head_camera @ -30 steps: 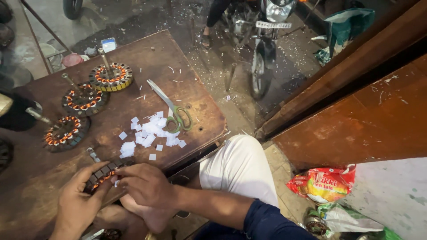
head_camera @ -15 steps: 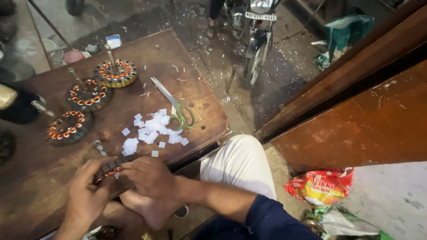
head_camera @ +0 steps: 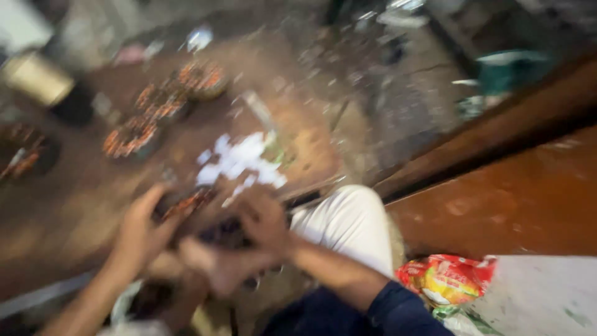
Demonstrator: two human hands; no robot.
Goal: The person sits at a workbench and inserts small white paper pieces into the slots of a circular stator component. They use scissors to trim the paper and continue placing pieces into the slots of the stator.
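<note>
Both hands closed around one round wound coil part, dark with copper-orange windings. Frame is motion-blurred, so finger placement is approximate.

Left to right:
- Far left edge: one more coil ring [head_camera: 22, 155], partly cut off.
- Left hand [head_camera: 140, 233] cups the held stator [head_camera: 186, 204] from its left side, fingers curled up over the rim.
- Held stator sits at the near edge of the wooden table [head_camera: 68, 211], just above the person's lap. Looks tilted with its face up and toward the camera; can't tell the exact angle in the blur.
- Right hand [head_camera: 258, 227] grips from the right and slightly below, fingers wrapped toward the centre. The two hands nearly meet under the part.
- Behind the hands, further along the table: three similar coil rings [head_camera: 161, 102] in a diagonal row, well apart from the grip.
- White paper scraps [head_camera: 239, 162] just beyond the held stator, up and to the right of it, near the right hand's fingertips.
- Something long and pale by the scraps, possibly scissors; too smeared to say.
- White-trousered knee [head_camera: 351, 227] right of the hands, red-and-yellow bag [head_camera: 448, 280] on the floor further right.

Key relation: scraps lie ahead-right of the stator, right hand nearer to them.
</note>
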